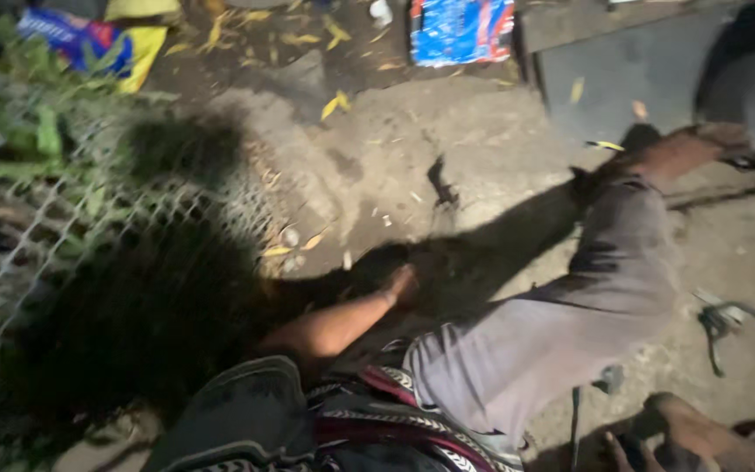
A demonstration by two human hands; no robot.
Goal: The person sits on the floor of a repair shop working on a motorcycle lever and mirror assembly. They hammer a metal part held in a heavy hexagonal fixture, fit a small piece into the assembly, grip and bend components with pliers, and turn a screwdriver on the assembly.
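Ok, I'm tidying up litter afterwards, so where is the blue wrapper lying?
In the head view the blue wrapper lies at the top edge, right of centre, on the dirt ground beside the dark slab.

Bare packed dirt ground [447, 131] lay open ahead of the left hand [402, 281], dotted only with small yellow fallen leaves [335, 105]. A grey wire mesh fence [89, 218] with green plants closed off the left side. A grey-trousered outstretched leg [587, 288] barred the right, and a dark flat slab [631, 74] blocked the far right corner.
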